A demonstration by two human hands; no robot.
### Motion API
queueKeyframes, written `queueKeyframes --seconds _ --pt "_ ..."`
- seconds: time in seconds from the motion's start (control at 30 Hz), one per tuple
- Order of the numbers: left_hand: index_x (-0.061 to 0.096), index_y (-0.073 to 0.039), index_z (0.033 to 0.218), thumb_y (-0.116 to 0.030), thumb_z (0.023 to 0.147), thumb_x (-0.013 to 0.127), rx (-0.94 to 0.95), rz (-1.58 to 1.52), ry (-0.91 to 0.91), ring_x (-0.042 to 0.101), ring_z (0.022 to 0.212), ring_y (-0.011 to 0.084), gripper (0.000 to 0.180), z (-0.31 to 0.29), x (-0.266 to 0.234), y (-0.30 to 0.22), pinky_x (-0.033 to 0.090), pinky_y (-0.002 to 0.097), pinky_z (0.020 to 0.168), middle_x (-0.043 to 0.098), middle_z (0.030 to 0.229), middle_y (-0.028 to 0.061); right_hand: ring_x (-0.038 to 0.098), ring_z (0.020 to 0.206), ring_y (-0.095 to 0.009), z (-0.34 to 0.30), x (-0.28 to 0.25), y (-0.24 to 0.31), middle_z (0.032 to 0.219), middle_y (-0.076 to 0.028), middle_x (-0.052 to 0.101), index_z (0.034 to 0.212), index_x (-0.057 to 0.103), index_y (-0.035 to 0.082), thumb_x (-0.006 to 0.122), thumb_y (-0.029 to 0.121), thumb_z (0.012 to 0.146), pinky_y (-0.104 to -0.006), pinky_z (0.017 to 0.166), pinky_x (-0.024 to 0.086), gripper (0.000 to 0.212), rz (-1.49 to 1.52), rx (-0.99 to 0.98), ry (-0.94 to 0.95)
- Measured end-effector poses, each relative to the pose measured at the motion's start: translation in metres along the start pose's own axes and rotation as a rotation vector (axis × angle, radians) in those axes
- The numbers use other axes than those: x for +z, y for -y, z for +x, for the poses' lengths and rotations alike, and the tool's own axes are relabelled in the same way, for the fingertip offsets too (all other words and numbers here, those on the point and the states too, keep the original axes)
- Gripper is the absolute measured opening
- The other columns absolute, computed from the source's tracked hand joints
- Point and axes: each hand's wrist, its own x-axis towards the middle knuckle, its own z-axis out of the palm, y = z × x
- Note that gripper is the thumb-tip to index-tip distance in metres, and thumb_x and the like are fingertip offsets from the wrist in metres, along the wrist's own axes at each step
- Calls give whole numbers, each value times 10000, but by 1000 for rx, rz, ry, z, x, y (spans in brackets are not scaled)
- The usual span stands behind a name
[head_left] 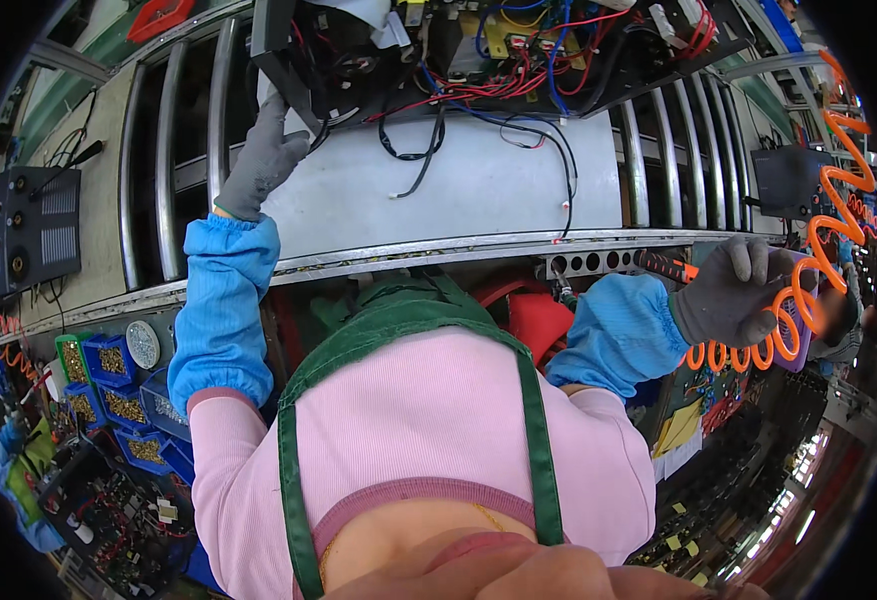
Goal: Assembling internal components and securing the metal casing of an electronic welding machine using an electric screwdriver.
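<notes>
A black metal chassis (280, 62) full of wiring stands at the far side of the pale work plate (438, 185). My left hand (261, 160), in a grey glove, is at its near left corner, the forefinger stretched along the outer side and the thumb round the near side. The other fingers are partly hidden. Red, blue and black leads (428, 150) trail from the chassis onto the plate. Off to the right, my gloved right hand (728, 295) is raised with bent, parted fingers beside an orange coiled hose (826, 205). I see nothing gripped in it.
Metal rollers (170, 165) flank the plate. Dark boxes with knobs (28, 235) stand at both sides. Blue bins (123, 405) of small metal parts lie at the lower left. A black-handled tool (663, 264) rests near the right hand. Another person (23, 480) is at the left rim.
</notes>
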Motion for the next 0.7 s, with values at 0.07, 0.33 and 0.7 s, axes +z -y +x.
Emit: queueKeyframes --seconds 0.07,0.33,0.7 --pt "103 -86 1450 112 695 483 -24 -6 23 205 1366 253 868 -3 -5 -4 423 339 968 184 1485 132 448 795 -120 -7 10 -7 1161 -59 555 1268 485 119 730 192 709 -234 670 387 615 -2 2 1" --pt "143 -83 1446 77 712 496 9 -35 165 205 1366 250 830 -2 -24 12 375 390 989 218 1473 128 424 793 -104 -29 64 -28 1251 -97 533 1315 437 118 710 149 728 -229 685 359 649 15 -40 91" --pt "13 -94 1450 26 699 531 219 -80 369 268 1328 318 920 -4 -49 24 417 404 972 84 1493 173 372 821 -133 -89 153 -68 1292 -128 488 1297 398 -11 670 135 758 -261 712 329 621 -79 -38 9"
